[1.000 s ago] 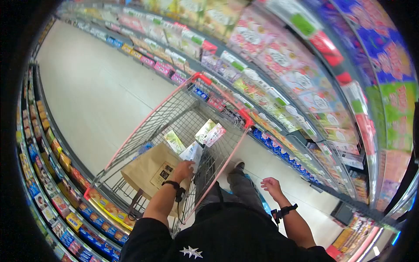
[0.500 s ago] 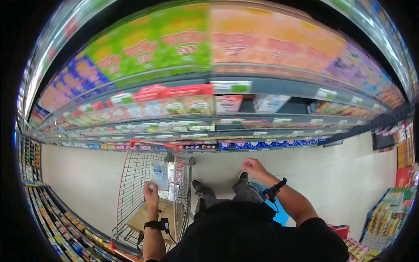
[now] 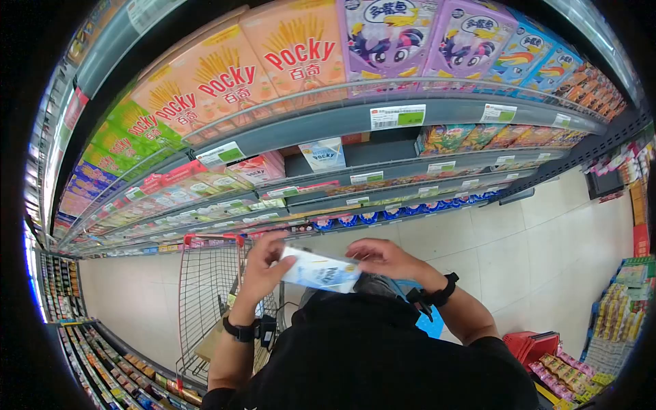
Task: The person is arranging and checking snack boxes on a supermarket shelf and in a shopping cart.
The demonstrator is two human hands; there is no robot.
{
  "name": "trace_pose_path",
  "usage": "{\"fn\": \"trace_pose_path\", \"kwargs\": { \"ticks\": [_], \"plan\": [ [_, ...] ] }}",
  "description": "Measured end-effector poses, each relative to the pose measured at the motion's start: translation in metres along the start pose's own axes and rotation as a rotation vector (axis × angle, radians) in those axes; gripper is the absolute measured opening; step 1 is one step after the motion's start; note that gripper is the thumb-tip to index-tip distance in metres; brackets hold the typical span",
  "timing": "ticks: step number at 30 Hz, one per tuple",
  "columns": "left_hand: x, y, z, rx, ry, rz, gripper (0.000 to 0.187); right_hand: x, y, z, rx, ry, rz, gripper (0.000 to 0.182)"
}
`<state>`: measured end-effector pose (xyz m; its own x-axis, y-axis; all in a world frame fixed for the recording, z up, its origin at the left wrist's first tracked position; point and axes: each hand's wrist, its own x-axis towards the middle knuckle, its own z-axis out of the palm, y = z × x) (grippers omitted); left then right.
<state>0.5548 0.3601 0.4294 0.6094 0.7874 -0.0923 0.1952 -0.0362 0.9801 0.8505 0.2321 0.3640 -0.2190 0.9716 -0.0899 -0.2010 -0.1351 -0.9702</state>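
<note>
A white and light-blue Pocky box (image 3: 321, 271) is tilted in front of my body, slightly blurred. My left hand (image 3: 265, 268) grips its left end, with the thumb across the front face. At the box's right end is my right hand (image 3: 386, 260), its fingers curved and apart; whether a fingertip touches the box is hard to tell. Below and left of the box stands a wire shopping cart (image 3: 205, 294) with a red-topped rim. A similar white and blue Pocky box (image 3: 324, 156) stands on the shelf ahead.
Peach Pocky boxes (image 3: 294, 48) and purple snack boxes (image 3: 389, 41) line the upper shelf. Price tags run along the shelf edge (image 3: 287, 130). At the lower right are a red basket (image 3: 529, 346) and a snack display (image 3: 608, 321). Another shelf (image 3: 102, 355) runs along the lower left.
My view has turned right along the shelf. My left hand has come up from over the cart and now holds the Pocky box. My right hand has moved in beside the box.
</note>
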Motion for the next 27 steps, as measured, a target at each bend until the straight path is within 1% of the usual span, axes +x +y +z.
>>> {"fn": "trace_pose_path", "kwargs": {
  "ticks": [1,2,3,5,6,7,8,9,10,11,12,15,16,18,19,20,21,22,23,24,25,26,27],
  "plan": [
    [0.008,0.009,0.012,0.028,-0.067,-0.022,0.051,-0.001,-0.018,0.008,-0.129,-0.061,0.007,0.043],
    [0.016,0.016,0.022,0.028,-0.061,-0.023,0.051,-0.001,-0.027,0.012,-0.258,-0.122,0.014,0.048],
    [0.025,0.023,0.031,-0.001,-0.077,-0.022,0.054,-0.001,-0.026,0.014,-0.258,-0.128,0.013,0.048],
    [0.037,0.032,0.047,-0.030,-0.087,-0.021,0.056,-0.003,-0.020,0.019,-0.045,-0.027,-0.097,0.052],
    [0.042,0.033,0.054,-0.168,-0.048,0.030,0.059,-0.008,-0.020,0.017,-0.100,0.020,-0.130,0.055],
    [0.045,0.032,0.060,-0.306,-0.009,0.082,0.062,-0.010,-0.020,0.014,-0.100,0.014,-0.130,0.055],
    [0.046,0.025,0.065,-0.335,-0.025,0.058,0.068,-0.013,-0.020,0.012,-0.026,0.110,-0.184,0.057],
    [0.046,0.024,0.072,-0.337,-0.019,0.054,0.068,-0.016,-0.020,0.009,0.049,0.207,-0.238,0.059],
    [0.047,0.024,0.080,-0.354,-0.049,0.066,0.070,-0.017,-0.020,0.006,0.060,0.224,-0.225,0.063],
    [0.048,0.024,0.087,-0.371,-0.079,0.078,0.071,-0.017,-0.021,0.005,0.062,0.220,-0.220,0.063],
    [0.050,0.022,0.092,-0.343,-0.101,0.060,0.078,-0.017,-0.026,0.004,0.071,0.239,-0.239,0.063],
    [0.051,0.024,0.107,-0.390,-0.032,0.075,0.078,-0.019,-0.031,0.002,0.081,0.248,-0.258,0.064],
    [0.052,0.024,0.106,-0.392,-0.027,0.076,0.078,-0.021,-0.031,0.001,0.136,0.225,-0.233,0.065],
    [0.054,0.024,0.102,-0.318,-0.030,0.009,0.071,-0.025,-0.029,-0.003,0.193,0.197,-0.201,0.065],
    [0.054,0.025,0.103,-0.320,-0.025,0.007,0.071,-0.028,-0.028,-0.008,0.310,0.163,-0.152,0.065],
    [0.054,0.027,0.105,-0.362,-0.022,-0.040,0.066,-0.029,-0.027,-0.011,0.427,0.128,-0.101,0.065],
    [0.054,0.027,0.106,-0.404,-0.019,-0.087,0.062,-0.029,-0.028,-0.013,0.427,0.124,-0.097,0.065],
    [0.053,0.022,0.107,-0.414,-0.018,-0.087,0.054,-0.029,-0.030,-0.014,0.336,0.078,-0.208,0.065],
    [0.053,0.015,0.109,-0.416,-0.012,-0.089,0.054,-0.029,-0.033,-0.015,0.246,0.032,-0.318,0.065],
    [0.055,0.010,0.110,-0.509,0.015,-0.135,0.052,-0.030,-0.034,-0.013,0.247,0.031,-0.319,0.065],
    [0.055,0.007,0.112,-0.601,0.043,-0.181,0.051,-0.032,-0.036,-0.011,0.387,-0.003,-0.303,0.067],
    [0.055,0.005,0.116,-0.630,0.092,-0.228,0.048,-0.034,-0.037,-0.010,0.527,-0.038,-0.285,0.069],
    [0.055,0.000,0.115,-0.629,0.092,-0.228,0.048,-0.034,-0.035,-0.010,0.528,-0.039,-0.287,0.069]
  ]
}}
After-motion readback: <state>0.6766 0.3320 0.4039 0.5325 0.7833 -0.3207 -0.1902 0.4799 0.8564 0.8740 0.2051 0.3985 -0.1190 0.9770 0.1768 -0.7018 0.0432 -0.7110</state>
